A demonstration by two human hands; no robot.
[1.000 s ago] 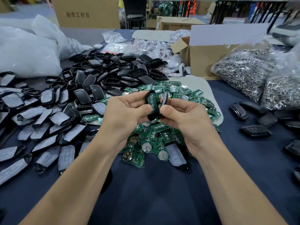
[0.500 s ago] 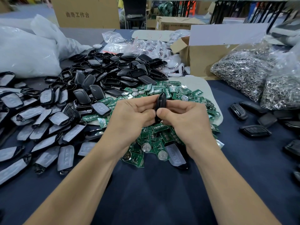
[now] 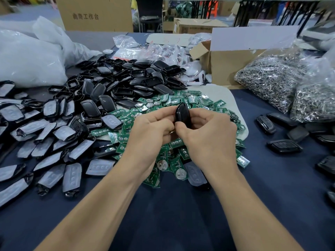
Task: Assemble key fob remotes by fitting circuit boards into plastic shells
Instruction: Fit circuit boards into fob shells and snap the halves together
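Head view, looking down on a dark blue table (image 3: 181,214): the left hand (image 3: 154,127) and right hand (image 3: 208,136) meet at the middle, each pinching one closed black fob (image 3: 183,115) with curled fingers and thumb. The fob is held on edge just above a heap of green boards (image 3: 197,101). Black shells (image 3: 145,82) are piled to the left and far side, more fobs (image 3: 284,146) lie apart at the right, and clear bags of metal rings (image 3: 268,78) sit far right beside a cardboard box (image 3: 235,66).
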